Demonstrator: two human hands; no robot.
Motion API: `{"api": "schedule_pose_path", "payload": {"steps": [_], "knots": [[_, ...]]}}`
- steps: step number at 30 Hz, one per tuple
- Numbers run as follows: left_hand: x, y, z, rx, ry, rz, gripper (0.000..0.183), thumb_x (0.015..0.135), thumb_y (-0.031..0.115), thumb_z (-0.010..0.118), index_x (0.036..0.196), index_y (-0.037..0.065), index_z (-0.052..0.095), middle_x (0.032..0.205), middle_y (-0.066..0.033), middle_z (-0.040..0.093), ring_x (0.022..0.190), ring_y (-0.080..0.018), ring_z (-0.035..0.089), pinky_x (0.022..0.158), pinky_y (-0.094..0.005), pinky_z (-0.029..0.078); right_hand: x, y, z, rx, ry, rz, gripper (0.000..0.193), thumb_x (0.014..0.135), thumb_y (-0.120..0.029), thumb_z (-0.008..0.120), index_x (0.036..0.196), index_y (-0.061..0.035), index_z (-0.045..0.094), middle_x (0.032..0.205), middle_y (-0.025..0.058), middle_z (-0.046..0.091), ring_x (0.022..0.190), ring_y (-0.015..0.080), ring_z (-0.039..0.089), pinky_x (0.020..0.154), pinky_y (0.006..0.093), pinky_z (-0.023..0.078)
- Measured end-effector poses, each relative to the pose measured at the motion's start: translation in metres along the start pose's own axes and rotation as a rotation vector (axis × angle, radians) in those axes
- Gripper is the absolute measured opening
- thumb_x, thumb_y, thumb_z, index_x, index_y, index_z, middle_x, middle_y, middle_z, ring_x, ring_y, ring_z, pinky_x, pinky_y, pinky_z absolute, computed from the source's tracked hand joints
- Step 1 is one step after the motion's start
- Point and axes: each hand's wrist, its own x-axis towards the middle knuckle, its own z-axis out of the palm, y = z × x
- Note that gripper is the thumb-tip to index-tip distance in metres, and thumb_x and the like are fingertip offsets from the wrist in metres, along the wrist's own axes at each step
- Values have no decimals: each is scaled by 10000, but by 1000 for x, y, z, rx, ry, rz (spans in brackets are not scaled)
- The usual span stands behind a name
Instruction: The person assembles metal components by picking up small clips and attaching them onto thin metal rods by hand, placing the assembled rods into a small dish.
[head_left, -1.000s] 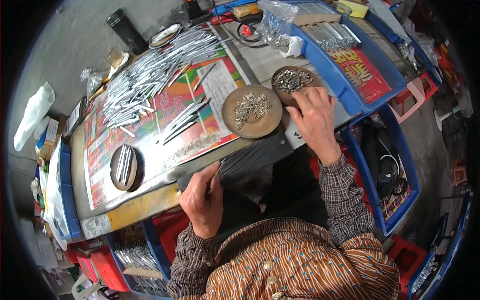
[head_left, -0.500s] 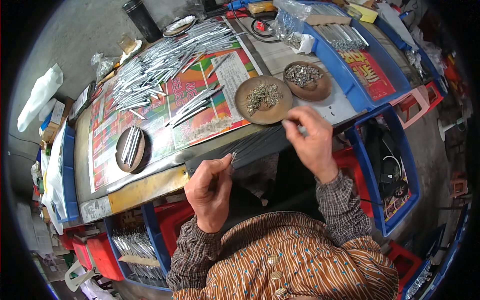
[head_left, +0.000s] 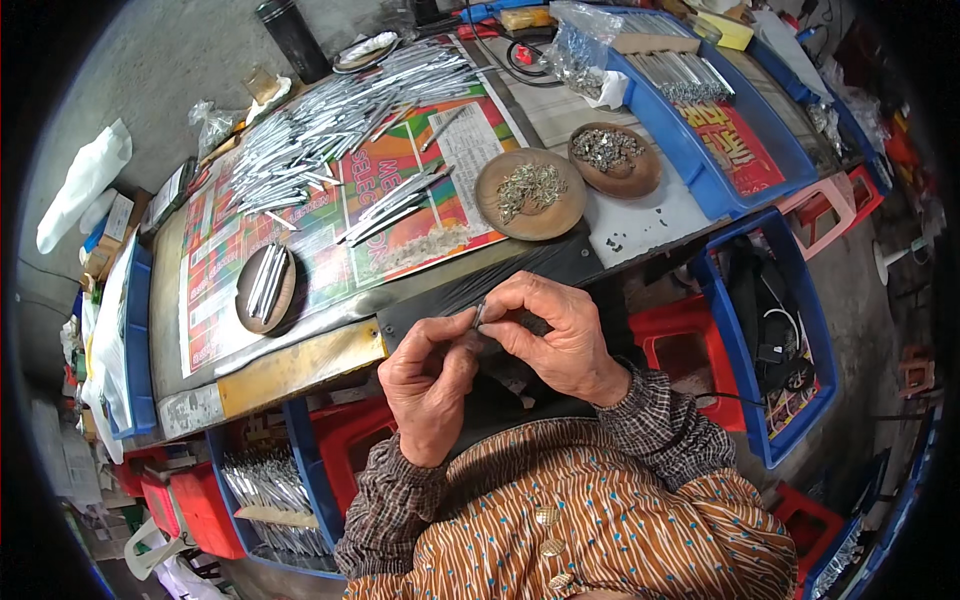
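Item, your left hand [head_left: 430, 385]: thumb and forefinger are pinching a slim metal piece [head_left: 477, 318], with the other fingers curling in toward the palm.

Item, your right hand [head_left: 550, 340]: thumb and forefinger are closing on the same piece from the other side, their tips nearly meeting those of the left; whether they are also gripping a separate small part, you cannot tell from this view.

Item, the piece itself: it is sitting between both sets of fingertips, in front of your body and just off the near edge of the workbench [head_left: 530, 118]; its finer shape is too small to tell.

Item, a round wooden dish [head_left: 555, 222]: it is lying beyond your right hand and holding a heap of small brass-toned parts [head_left: 528, 190].

Item, a second wooden dish [head_left: 637, 180]: it is standing just beside the first, farther right, bearing small grey parts [head_left: 605, 150].

Item, dark bits [head_left: 615, 243]: these are lying loose on the bench below the second dish.

Item, an oval dish [head_left: 286, 295]: it is resting toward the left and carrying several silver rods [head_left: 265, 283].

Item, a large pile of rods [head_left: 330, 120] and a smaller bunch [head_left: 400, 208]: both are lying on a colourful printed sheet [head_left: 320, 272].

Item, a blue tray [head_left: 690, 190]: it is occupying the right side of the bench, with more rods lying at its far end.
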Motion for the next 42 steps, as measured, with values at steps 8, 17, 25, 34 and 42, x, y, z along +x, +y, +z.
{"api": "schedule_pose_path", "payload": {"steps": [8, 17, 25, 34, 42], "knots": [[0, -5, -3, -3, -25, -11, 187, 886, -49, 570, 1059, -21, 634, 792, -18, 611, 563, -22, 460, 471, -168, 345, -4, -2, 1, 52, 3, 47, 123, 828, 45, 651, 931, 5, 598, 867, 51, 621, 771, 117, 621, 656, 248, 513], [0, -3, -3, -124, -74, -79, 160, 912, 4, 581, 1068, -1, 615, 803, -53, 622, 524, -35, 427, 438, -180, 307, -10, 0, 6, 453, 29, 344, 116, 877, 0, 643, 966, -13, 569, 878, -4, 585, 807, 51, 588, 715, 204, 505], [1, -5, -6, -132, -70, -63, 151, 913, 2, 581, 1060, -6, 614, 803, -50, 616, 524, -39, 430, 442, -182, 318, -4, 3, 1, 182, 43, 222, 193, 833, -30, 703, 963, -18, 561, 857, 7, 589, 803, 63, 600, 696, 222, 516], [10, 1, -19, 498, -208, 279, 174, 845, -121, 566, 993, -56, 628, 806, -27, 586, 683, -66, 529, 608, -195, 435, 9, 1, -21, -528, -55, -315, 336, 678, -129, 784, 918, -16, 577, 813, 98, 585, 728, 266, 608, 645, 357, 505], [12, 0, -14, 590, -160, 300, 178, 788, -145, 577, 923, -38, 620, 727, -75, 561, 640, -134, 548, 601, -237, 446, 5, 6, -18, -693, -61, -475, 273, 713, -133, 727, 905, -11, 577, 834, 86, 567, 760, 251, 591, 665, 366, 498]]}}
